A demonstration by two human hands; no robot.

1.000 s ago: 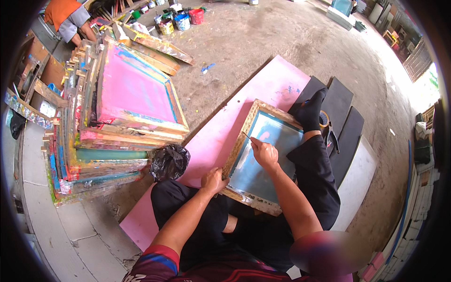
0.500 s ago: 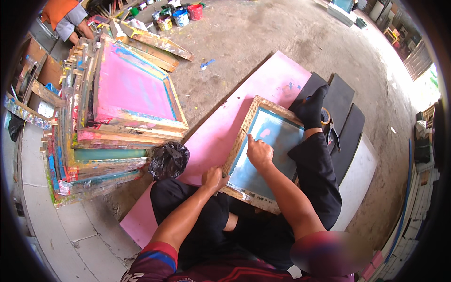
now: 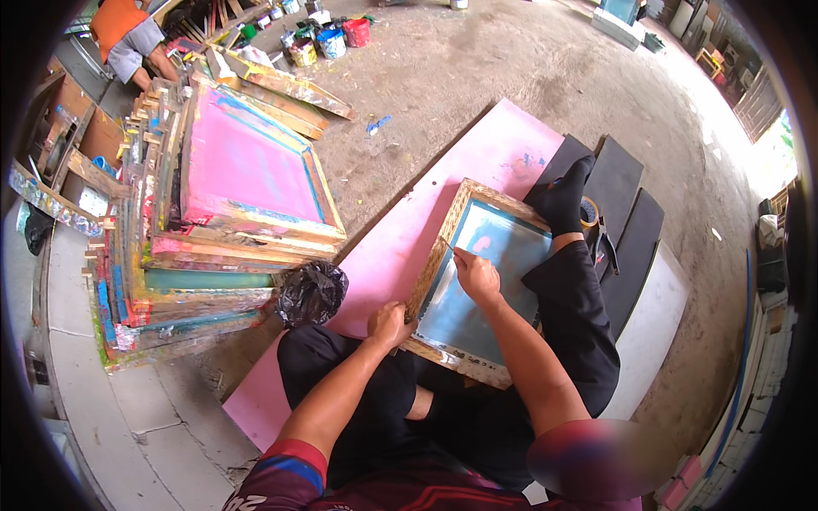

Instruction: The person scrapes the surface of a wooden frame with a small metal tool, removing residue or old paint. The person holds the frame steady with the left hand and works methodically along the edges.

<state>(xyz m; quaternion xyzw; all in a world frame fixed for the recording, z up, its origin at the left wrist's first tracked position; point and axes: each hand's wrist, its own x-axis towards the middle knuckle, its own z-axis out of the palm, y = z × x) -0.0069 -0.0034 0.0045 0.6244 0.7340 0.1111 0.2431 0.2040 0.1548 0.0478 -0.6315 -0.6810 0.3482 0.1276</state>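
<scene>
A screen printing frame (image 3: 436, 262) with wooden sides and blue mesh lies tilted across my lap, partly under my right leg. At its lower left side my left hand (image 3: 388, 324) is closed on the wooden edge. My right hand (image 3: 479, 279) is over the mesh, its fingers pinched on a thin, dark, stick-like tool (image 3: 448, 246). The tool's tip points at the inner edge of the frame's left side; its exact kind is too small to make out. A pale pink patch shows on the mesh beyond my right hand.
Left of me rises a stack of paint-stained screen frames (image 3: 256, 162), a black plastic bag (image 3: 313, 294) beside it. Under me lies a pink board (image 3: 383, 247). Tape (image 3: 589, 211) and pliers (image 3: 607, 244) sit by my foot. Paint buckets (image 3: 332, 43) and another person (image 3: 132, 43) are farther off.
The view has shifted slightly, so the surroundings sit a little lower and to the right. My right hand has moved slightly with the thin tool; my left hand keeps its place on the frame.
</scene>
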